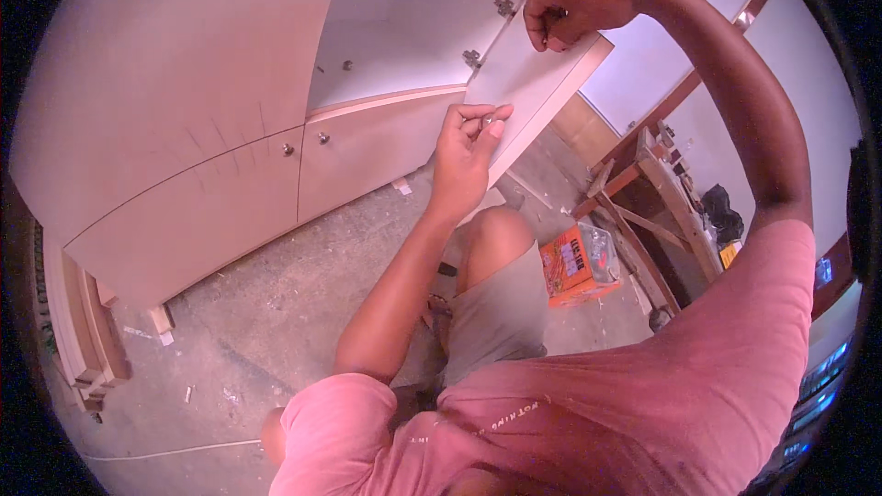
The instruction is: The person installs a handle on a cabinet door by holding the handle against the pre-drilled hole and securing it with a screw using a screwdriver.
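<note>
My left hand (467, 154) is closed in a pinch on a small shiny metal knob (489, 120), in front of the white inner face of an open cabinet door (525, 75). Higher up, my right hand (581, 5) reaches over the door near its top edge. Its fingers are curled together, and whatever they may hold is too small to make out. Two metal hinges (471, 59) show along the door's inner side, next to the open compartment (395, 23).
Closed cabinet fronts with round knobs (288, 149) stand at the left. An orange box (579, 266) sits on the concrete floor (266, 312) by my knee. A wooden workbench (666, 193) with clutter is at the right. Wood boards (87, 331) lean at far left.
</note>
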